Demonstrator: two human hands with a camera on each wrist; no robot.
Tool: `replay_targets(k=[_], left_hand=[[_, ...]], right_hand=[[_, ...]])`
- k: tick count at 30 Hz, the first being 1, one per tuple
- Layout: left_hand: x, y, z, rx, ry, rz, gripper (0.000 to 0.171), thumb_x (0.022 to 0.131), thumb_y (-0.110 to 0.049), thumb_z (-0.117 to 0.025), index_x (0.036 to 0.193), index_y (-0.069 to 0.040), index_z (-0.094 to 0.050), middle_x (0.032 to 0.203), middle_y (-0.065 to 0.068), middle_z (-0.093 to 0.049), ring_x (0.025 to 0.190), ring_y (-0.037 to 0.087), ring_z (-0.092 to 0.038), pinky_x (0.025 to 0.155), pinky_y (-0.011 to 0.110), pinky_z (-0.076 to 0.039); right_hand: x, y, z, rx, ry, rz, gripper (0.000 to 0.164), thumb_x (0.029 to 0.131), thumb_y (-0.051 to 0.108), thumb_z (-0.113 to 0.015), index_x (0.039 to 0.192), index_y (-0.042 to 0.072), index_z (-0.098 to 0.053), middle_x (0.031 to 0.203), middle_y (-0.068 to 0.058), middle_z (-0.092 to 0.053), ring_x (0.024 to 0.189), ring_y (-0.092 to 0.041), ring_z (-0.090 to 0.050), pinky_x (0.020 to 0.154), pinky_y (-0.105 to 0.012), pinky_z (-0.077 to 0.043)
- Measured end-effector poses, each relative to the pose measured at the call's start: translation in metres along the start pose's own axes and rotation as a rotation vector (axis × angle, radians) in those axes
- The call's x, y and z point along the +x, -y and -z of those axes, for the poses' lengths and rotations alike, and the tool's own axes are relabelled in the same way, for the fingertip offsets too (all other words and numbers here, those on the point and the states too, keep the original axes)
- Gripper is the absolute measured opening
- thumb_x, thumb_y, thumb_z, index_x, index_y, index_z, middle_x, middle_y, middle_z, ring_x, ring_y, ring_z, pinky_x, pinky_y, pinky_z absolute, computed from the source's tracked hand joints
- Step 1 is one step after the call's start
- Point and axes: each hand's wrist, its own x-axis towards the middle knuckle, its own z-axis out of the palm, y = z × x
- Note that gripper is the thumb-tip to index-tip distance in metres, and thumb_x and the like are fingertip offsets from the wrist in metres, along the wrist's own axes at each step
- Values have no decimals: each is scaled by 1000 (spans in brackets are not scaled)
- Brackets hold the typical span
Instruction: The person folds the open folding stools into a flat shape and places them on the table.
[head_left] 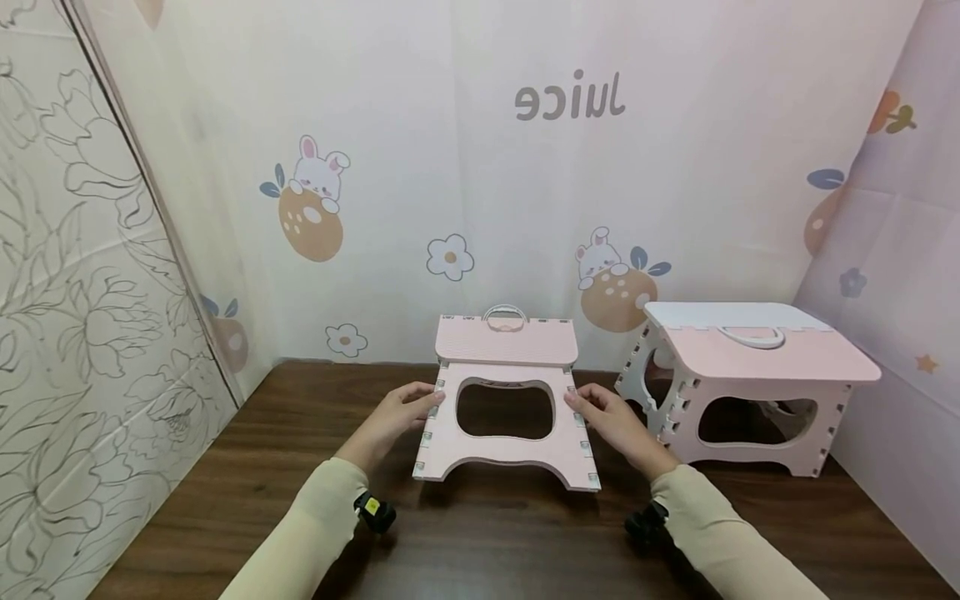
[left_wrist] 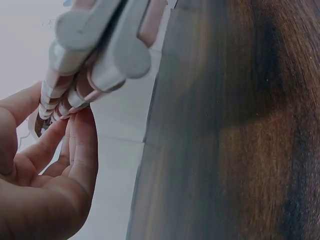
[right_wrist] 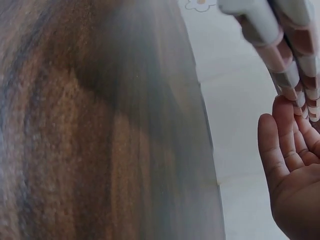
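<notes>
A pink folding step stool (head_left: 505, 448) is held, partly folded, over the middle of the wooden table in the head view. Its leg panel with a large oval opening faces me, and the top panel with a pale carry handle (head_left: 505, 308) tilts at the back. At the left edge, my left hand (head_left: 395, 417) grips the stool with the thumb on the front and the fingers behind. My right hand (head_left: 617, 425) pinches the opposite edge likewise. Both wrist views show the stool's folded, hinged side edges (left_wrist: 131, 59) close to the fingers.
A second folding stool (head_left: 776, 354), pink and white, stands unfolded on the right of the table (head_left: 285, 517). Behind the table hangs a printed curtain (head_left: 420, 167) with rabbits and flowers. A line-drawn floral curtain (head_left: 82, 333) borders the left side.
</notes>
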Motion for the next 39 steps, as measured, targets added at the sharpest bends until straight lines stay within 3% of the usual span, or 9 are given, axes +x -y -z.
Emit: replay_targets(k=[13, 20, 39], left_hand=[[-3, -4, -1, 30, 10, 14, 44, 97, -38, -68, 125, -4, -64, 120, 12, -64, 102, 23, -66, 97, 45, -49], [-1, -2, 1, 60, 16, 24, 46, 96, -42, -68, 124, -6, -65, 119, 9, -65, 103, 23, -65, 98, 48, -48], [0, 0, 2, 98, 12, 30, 47, 96, -45, -66, 120, -4, -66, 117, 9, -64, 102, 24, -65, 100, 51, -45]], right_hand=[[-3, 2, 0, -15, 2, -27, 42, 101, 44, -59, 109, 3, -62, 93, -8, -59, 84, -22, -55, 78, -44, -49], [-4, 3, 1, -15, 37, -63, 45, 100, 46, -59, 111, 2, -61, 99, -9, -62, 86, -21, -58, 82, -44, -52], [-3, 3, 3, -29, 46, -67, 45, 100, 47, -58, 110, 3, -60, 95, -9, -57, 83, -22, -53, 77, -42, -46]])
